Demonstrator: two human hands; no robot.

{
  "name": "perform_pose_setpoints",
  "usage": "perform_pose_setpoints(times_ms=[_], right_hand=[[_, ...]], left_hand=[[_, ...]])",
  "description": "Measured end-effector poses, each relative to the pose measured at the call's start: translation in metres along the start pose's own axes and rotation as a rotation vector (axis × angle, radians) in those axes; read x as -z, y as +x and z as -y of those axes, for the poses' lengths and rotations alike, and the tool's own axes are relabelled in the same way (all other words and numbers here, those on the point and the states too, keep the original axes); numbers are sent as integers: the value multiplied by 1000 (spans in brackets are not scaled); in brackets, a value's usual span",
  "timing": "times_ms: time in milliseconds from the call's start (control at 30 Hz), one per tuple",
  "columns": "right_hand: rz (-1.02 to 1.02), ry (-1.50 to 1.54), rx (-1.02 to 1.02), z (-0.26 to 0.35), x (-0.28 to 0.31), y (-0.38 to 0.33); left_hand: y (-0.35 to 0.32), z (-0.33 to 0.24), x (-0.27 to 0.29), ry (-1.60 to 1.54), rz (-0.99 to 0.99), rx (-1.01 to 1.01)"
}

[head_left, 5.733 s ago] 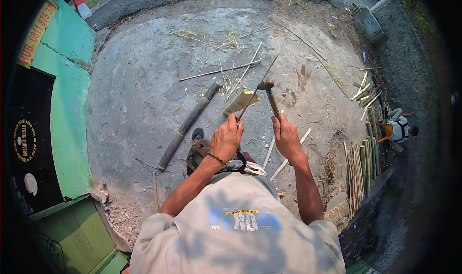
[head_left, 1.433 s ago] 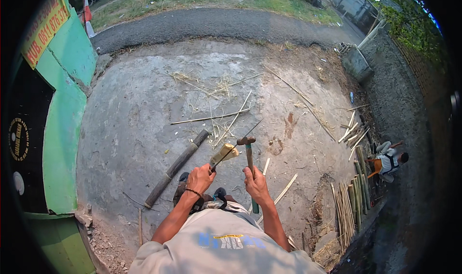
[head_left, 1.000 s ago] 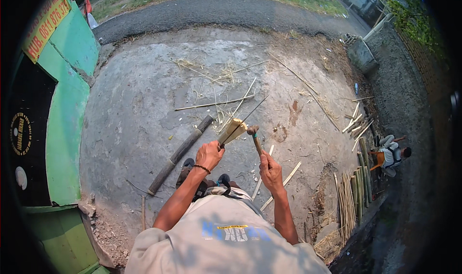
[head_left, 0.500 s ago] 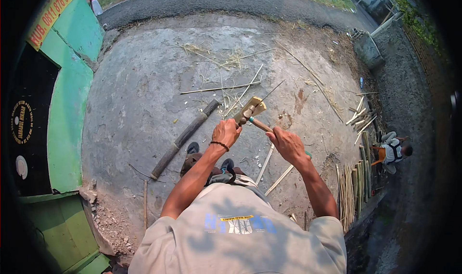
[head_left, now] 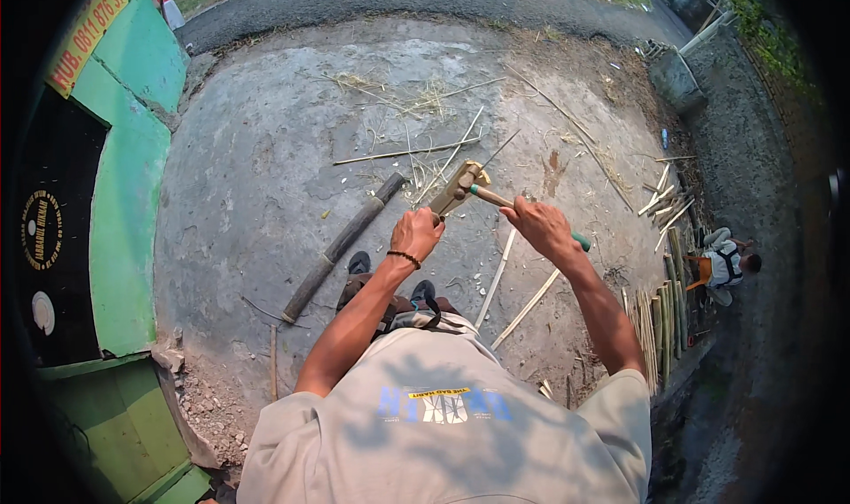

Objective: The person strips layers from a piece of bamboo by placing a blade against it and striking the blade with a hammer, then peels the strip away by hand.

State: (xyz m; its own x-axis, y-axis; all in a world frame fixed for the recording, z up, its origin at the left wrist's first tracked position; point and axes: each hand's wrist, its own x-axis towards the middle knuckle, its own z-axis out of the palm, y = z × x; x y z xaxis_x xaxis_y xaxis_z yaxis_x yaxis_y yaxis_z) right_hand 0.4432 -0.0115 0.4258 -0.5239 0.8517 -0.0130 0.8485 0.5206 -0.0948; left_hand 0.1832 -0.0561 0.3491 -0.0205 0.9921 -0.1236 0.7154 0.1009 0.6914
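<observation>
My left hand [head_left: 416, 234], with a beaded bracelet at the wrist, is closed round the handle of a long thin blade, seemingly a machete [head_left: 501, 148], whose tip points away to the right. A pale bamboo piece [head_left: 484, 177] sits at the middle of the blade, partly hidden by the hammer. My right hand [head_left: 542, 228] grips a hammer [head_left: 491, 197] with a wood and green handle. The hammer's head lies over the blade and bamboo, a little beyond my left hand; whether it touches them I cannot tell.
A dark bamboo pole [head_left: 341, 249] lies left of my feet. Thin strips [head_left: 407, 156] and shavings are scattered ahead. Bamboo lengths [head_left: 660, 327] are stacked at the right, near another person [head_left: 728, 265] seated there. A green wall [head_left: 133, 220] stands on the left.
My right hand has moved right and slightly upward in the picture. The hammer has turned, and its head now covers more of the bamboo. My left hand keeps its grip.
</observation>
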Motion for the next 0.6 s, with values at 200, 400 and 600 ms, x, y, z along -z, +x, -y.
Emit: perform_pose_setpoints(times_ms=[200, 400, 600], right_hand=[[-47, 205, 232, 32, 25, -24], [-21, 76, 100, 10, 13, -21], [98, -5, -97, -8, 22, -23]], left_hand=[[-11, -10, -16, -78, -138, -23], [5, -4, -26, 37, -48, -114], [3, -11, -20, 19, 0, -91]])
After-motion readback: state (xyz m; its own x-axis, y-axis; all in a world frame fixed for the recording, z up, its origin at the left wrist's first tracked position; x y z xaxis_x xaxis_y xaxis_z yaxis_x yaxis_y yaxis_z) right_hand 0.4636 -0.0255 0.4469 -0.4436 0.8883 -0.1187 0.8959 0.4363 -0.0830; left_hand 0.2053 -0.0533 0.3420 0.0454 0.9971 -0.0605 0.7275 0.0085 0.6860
